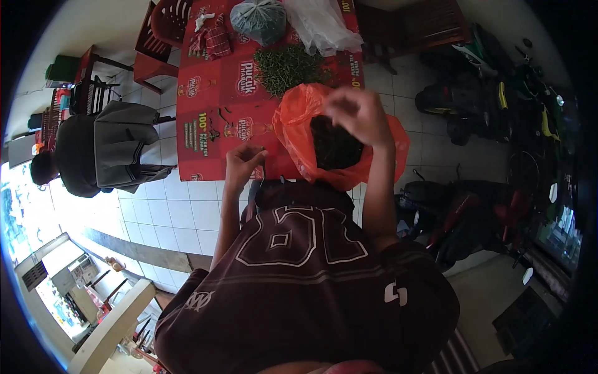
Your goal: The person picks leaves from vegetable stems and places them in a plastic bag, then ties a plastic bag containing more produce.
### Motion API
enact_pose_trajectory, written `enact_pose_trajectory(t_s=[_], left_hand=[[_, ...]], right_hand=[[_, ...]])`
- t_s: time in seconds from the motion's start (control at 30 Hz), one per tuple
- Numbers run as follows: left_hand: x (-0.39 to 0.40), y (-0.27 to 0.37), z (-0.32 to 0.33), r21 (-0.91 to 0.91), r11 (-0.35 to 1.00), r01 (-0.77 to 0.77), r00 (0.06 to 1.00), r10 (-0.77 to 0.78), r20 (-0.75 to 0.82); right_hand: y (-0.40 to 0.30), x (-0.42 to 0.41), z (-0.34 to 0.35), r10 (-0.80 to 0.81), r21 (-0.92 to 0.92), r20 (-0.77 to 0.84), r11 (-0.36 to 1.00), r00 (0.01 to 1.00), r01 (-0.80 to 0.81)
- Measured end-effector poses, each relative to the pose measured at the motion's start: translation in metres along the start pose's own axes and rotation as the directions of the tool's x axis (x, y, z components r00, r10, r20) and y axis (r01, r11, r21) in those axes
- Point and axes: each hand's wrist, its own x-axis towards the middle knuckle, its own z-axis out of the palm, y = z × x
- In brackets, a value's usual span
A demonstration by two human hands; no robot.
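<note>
My left hand (244,163) is at the table's near edge, thumb and forefinger pinched on a thin dark piece, too small to name surely. My right hand (359,114) is raised over an orange plastic bag (292,135), blurred, its fingers curled; whether it holds anything is unclear. Inside the open bag lies a dark green mass (336,145), partly hidden by that hand. Beyond the bag, a heap of thin green produce (289,70), seemingly small chillies, is spread on the table. A few loose green bits (214,135) lie left of the bag.
The table (210,98) has a red printed cover. At its far end are a tied bag (258,21), clear plastic (322,25) and a red checked cloth (212,39). A person (107,145) is at the left. Chairs (159,46) and motorbikes (467,103) flank the table.
</note>
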Motion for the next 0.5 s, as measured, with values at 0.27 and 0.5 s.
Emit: enact_pose_trajectory(t_s=[0.27, 0.5], left_hand=[[0.013, 0.013, -0.013, -0.032, 0.997, -0.077, 0.996, 0.078, 0.043], [0.019, 0.034, -0.022, -0.24, 0.962, -0.128, 0.968, 0.175, 0.182]], right_hand=[[0.011, 0.088, 0.025, -0.548, -0.629, -0.171, 0.701, 0.819, 0.337], [-0.033, -0.012, 0.092, -0.072, -0.275, 0.144, 0.955, 0.987, 0.11]])
